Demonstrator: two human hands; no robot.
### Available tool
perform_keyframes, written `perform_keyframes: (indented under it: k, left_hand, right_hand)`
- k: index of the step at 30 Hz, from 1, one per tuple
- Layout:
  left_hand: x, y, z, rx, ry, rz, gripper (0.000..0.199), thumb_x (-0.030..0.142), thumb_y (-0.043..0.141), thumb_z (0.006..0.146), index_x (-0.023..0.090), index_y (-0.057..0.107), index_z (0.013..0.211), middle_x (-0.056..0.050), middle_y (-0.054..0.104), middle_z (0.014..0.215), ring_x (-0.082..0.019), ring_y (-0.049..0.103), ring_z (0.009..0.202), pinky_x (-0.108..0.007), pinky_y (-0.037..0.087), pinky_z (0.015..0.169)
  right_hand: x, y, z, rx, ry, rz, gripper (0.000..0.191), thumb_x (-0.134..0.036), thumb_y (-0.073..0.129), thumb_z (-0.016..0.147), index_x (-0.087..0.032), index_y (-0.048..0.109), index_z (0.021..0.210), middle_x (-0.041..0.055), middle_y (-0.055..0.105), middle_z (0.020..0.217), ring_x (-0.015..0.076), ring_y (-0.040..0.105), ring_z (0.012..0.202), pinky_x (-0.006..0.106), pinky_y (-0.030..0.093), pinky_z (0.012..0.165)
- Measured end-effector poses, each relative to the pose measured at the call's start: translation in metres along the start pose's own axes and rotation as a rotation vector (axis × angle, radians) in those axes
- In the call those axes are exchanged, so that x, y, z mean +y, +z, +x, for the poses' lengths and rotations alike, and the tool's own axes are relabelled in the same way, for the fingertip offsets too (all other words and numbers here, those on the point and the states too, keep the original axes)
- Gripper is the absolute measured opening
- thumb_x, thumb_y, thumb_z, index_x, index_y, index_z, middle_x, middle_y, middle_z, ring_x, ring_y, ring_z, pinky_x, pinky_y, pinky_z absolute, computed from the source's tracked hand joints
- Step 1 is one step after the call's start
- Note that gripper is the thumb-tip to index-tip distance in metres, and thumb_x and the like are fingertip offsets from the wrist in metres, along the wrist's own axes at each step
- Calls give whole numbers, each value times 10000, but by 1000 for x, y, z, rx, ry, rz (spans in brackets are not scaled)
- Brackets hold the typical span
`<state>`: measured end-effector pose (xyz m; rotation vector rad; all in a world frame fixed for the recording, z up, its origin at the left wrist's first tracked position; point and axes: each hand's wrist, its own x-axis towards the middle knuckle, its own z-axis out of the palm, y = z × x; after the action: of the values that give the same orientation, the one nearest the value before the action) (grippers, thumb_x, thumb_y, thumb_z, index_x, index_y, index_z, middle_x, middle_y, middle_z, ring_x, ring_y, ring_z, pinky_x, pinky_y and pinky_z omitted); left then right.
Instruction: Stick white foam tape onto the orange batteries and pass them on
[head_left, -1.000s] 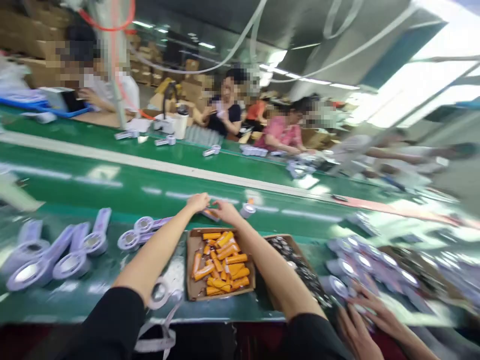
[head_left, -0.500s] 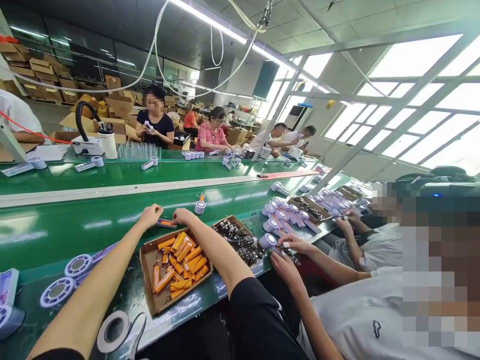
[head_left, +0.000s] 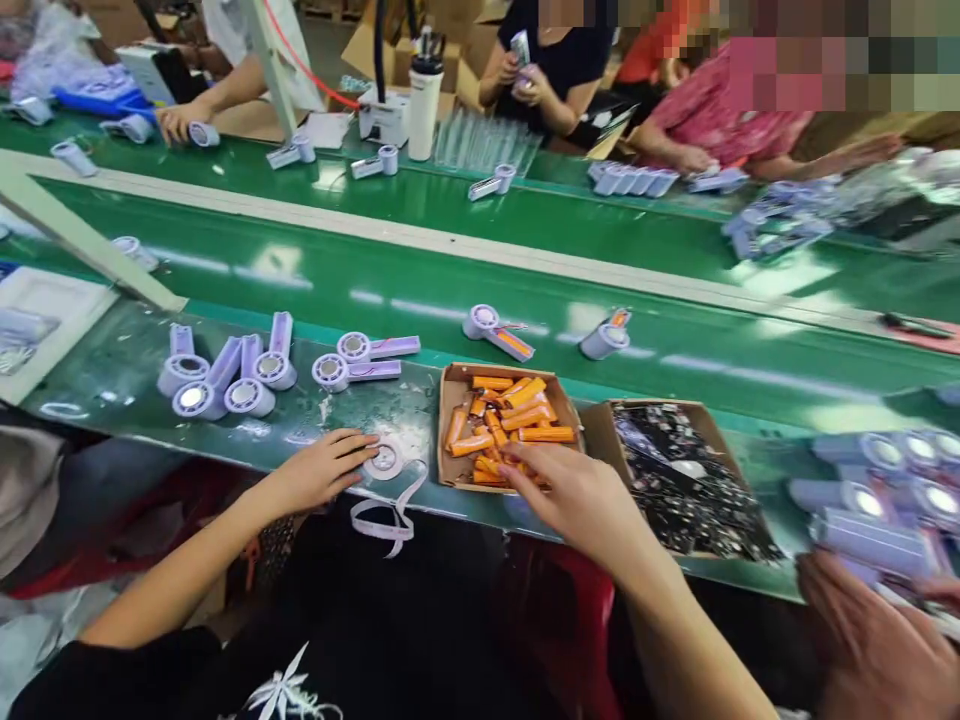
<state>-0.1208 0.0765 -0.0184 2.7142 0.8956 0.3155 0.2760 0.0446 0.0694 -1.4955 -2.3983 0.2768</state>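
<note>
My left hand [head_left: 321, 470] is at the table's front edge, its fingers stretched out. Their tips reach the roll of white tape [head_left: 384, 459], whose loose end [head_left: 397, 515] hangs over the edge. My right hand [head_left: 581, 490] is over the cardboard box [head_left: 445, 425], thumb and fingers apart, fingertips among the orange wrapped batteries [head_left: 531, 412]. Whether they touch one is not clear. Beyond the box, a lilac fan-like casing [head_left: 481, 320] with an orange battery in its handle rests on the green belt [head_left: 337, 265].
Several lilac casings [head_left: 247, 396] stand on the left of the table. Right of the batteries is a box of small black wired parts [head_left: 682, 480]. A co-worker's hand [head_left: 877, 620] is beside stacked casings [head_left: 870, 500]. Other people sit across the belt.
My view has swung left and down. Both hands have let go of the casing at the belt and drawn back, the left to the tape, the right to the battery box.
</note>
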Motion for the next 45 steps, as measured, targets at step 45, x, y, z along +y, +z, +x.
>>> perform_keyframes:
  k: [45]
  left_hand:
    - [56,-38,76,293,399,294,192,139,620,1031,237,714,1167,3,736,1039,-164,573,937,-332,528,923]
  right_hand:
    - [-55,46,22,642,406,740,223,-439,851,858,-236,831,946,74,848,938,254,813,813,381,689,768]
